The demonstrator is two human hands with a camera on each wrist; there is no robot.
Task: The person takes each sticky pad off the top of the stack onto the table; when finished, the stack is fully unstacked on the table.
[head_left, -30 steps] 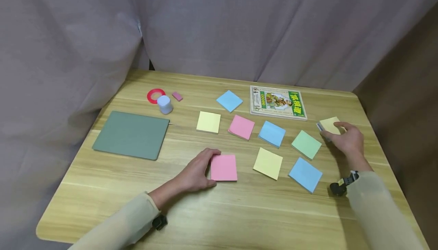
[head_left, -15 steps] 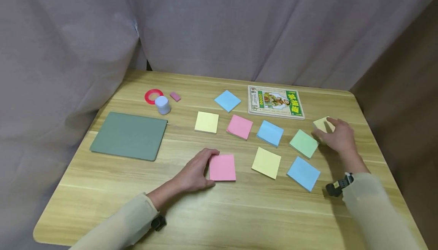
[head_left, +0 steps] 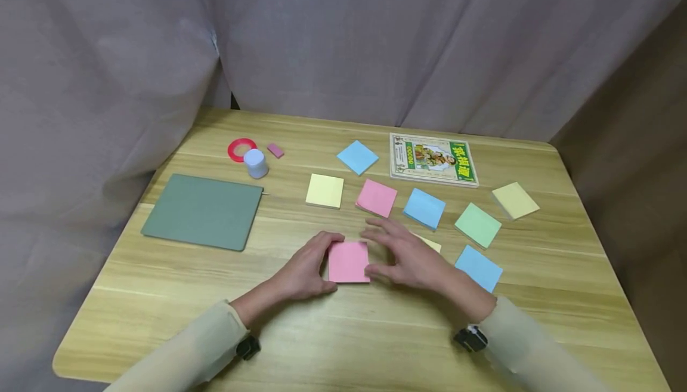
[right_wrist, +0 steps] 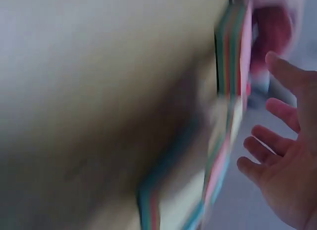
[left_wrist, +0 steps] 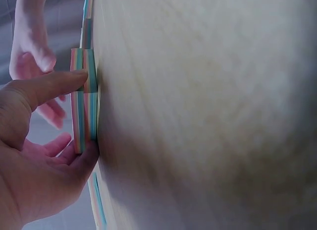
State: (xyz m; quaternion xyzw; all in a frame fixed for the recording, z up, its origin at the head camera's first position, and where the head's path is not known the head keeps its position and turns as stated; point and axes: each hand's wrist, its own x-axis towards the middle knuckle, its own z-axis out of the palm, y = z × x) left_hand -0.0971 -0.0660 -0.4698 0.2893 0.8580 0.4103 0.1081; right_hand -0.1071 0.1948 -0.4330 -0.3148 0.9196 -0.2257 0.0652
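A pink sticky-note pad (head_left: 349,262) lies on the wooden table (head_left: 376,338) near the front middle. My left hand (head_left: 322,264) grips its left side, with the thumb on the near edge and the fingers on the far edge. In the left wrist view the thumb (left_wrist: 54,84) and a finger pinch the multi-coloured stack (left_wrist: 83,98). My right hand (head_left: 394,252) hovers at the pad's right edge with its fingers spread and holds nothing. It covers most of a yellow pad (head_left: 432,244). The right wrist view is blurred and shows spread fingers (right_wrist: 277,155) beside the pad.
More pads lie behind: yellow (head_left: 324,191), pink (head_left: 377,198), blue (head_left: 424,208), blue (head_left: 357,157), green (head_left: 477,225), yellow (head_left: 515,200), blue (head_left: 479,268). A book (head_left: 433,159) lies at the back. At the left are a green mat (head_left: 204,212), a red tape ring (head_left: 241,149), a small cylinder (head_left: 256,163) and a pink eraser (head_left: 275,151).
My right hand has let go of the yellow pad at the far right and swept left to the pink pad. My left hand has stayed on the pink pad.
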